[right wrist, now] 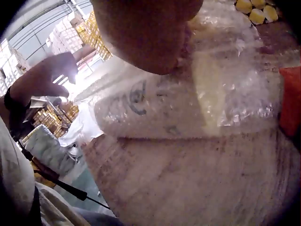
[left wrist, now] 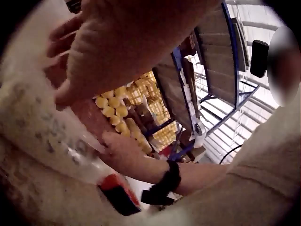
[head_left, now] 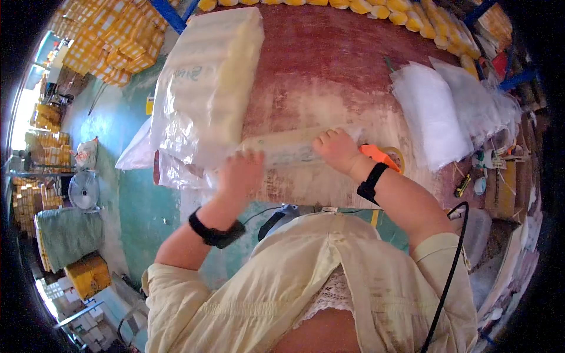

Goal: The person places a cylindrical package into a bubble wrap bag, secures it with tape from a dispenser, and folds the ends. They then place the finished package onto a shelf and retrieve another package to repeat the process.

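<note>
A long package in clear plastic [head_left: 288,152] with dark handwriting lies across the near part of the table. My left hand [head_left: 240,176] is over its left end, fingers spread apart and pointing away from me. In the right wrist view the left hand [right wrist: 49,77] shows beside that end, fingers slightly bent. My right hand [head_left: 338,152] rests on the package's right part, its fingertips toward the far side. The heel of this hand hides part of the plastic in the right wrist view. Just right of it sits an orange tape dispenser [head_left: 379,157] with a tape roll.
A large plastic-wrapped bundle [head_left: 206,88] covers the table's left side. Clear plastic bags [head_left: 432,112] lie at the right, near a cutter knife [head_left: 463,185]. Yellow-ended rolls [head_left: 394,13] line the far edge. A fan [head_left: 84,189] stands on the floor at left.
</note>
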`<state>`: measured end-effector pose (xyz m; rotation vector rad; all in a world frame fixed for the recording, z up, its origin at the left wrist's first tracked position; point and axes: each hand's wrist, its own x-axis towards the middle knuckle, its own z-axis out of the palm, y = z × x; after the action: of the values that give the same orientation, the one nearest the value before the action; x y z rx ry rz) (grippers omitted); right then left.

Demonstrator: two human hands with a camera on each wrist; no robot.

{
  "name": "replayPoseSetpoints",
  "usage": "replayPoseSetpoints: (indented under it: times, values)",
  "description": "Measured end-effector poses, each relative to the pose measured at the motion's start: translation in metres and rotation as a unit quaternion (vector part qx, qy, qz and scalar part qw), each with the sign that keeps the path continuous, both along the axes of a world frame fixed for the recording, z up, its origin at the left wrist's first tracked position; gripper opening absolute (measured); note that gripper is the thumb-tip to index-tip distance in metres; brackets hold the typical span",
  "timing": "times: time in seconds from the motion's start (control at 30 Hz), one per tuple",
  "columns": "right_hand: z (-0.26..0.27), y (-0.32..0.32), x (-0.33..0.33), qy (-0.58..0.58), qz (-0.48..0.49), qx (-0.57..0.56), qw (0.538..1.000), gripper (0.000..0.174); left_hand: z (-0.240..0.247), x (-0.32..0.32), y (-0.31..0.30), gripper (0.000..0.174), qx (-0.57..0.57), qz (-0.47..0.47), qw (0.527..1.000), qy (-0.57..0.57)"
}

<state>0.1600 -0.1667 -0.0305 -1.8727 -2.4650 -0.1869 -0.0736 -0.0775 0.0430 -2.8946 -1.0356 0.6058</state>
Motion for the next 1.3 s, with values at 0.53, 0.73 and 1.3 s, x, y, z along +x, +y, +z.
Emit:
replayPoseSetpoints:
  times: [0.53, 0.73, 1.3]
  values:
    - [0.011, -0.074, 0.007, 0.039, -0.047, -0.083, 0.995, 0.022, -0.108, 0.051, -0.005, 0.050, 0.107, -0.240, 0.923, -0.281]
    - [0.002, -0.163, 0.057, 0.280, -0.357, -0.007, 0.891, 0.046, -0.095, 0.075, 0.022, 0.049, 0.115, -0.202, 0.950, -0.210]
    - [0.041, -0.136, 0.033, 0.311, -0.393, -0.113, 0.858, 0.050, -0.106, 0.067, 0.021, 0.060, 0.181, -0.231, 0.930, -0.220]
